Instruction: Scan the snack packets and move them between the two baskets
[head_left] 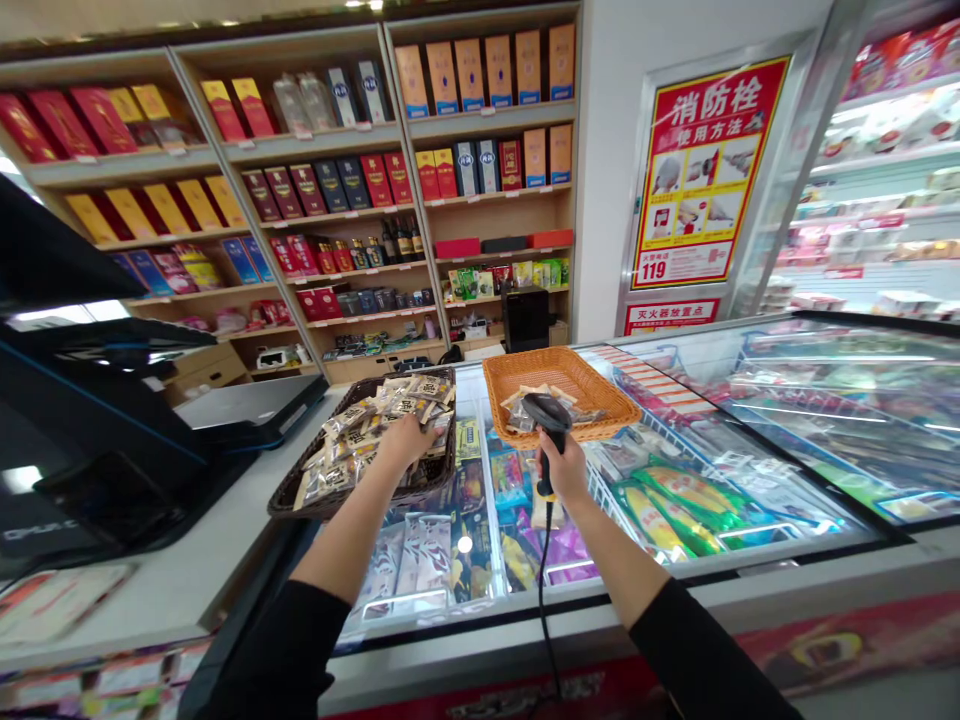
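Observation:
My right hand [566,470] is wrapped round the handle of a black barcode scanner [549,415], whose cable hangs down in front of the freezer. The scanner's head is above the near part of an orange woven basket [600,400], which holds a small pile of packets [517,410]. My left hand [405,440] is in a dark brown basket [289,492] heaped with small snack packets [330,470]. Its fingers are bent down among them and look closed on a packet, though the fingertips are partly hidden.
Both baskets rest on a glass-topped freezer [592,590] with packaged frozen goods below the glass. At left, a counter [172,580] carries a dark checkout machine [82,430] and a flat grey device [247,410]. Shelves of boxes [330,190] stand behind.

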